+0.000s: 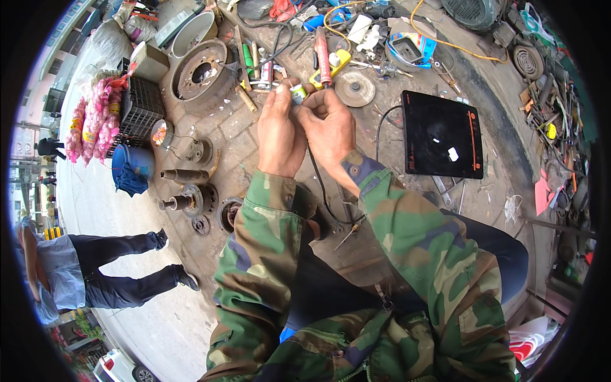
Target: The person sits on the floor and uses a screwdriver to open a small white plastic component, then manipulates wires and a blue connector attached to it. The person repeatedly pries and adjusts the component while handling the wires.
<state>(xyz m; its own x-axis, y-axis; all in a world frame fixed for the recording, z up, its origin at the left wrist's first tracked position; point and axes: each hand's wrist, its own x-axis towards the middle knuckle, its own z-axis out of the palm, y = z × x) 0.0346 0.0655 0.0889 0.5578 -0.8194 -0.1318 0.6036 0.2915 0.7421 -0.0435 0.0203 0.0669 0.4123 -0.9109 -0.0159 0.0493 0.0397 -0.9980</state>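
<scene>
Induction cooktop (439, 114) set at right on the pavement (238, 141), bucket (139, 160) and crate (141, 105) stood along its left edge, wheel rim (190, 65) laid just beside crate

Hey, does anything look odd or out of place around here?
The black cooktop stands out: a kitchen appliance set askew over dirty paving to the right of the right hand, near a worn metal disc. White scraps also litter the rusty drum on the left.

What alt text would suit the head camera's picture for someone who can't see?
A person's left hand and right hand pinch a small white-and-green item. To the right is a black cooktop; to the left, on the pavement, a rusty round metal part, with another person standing at far left.
</scene>
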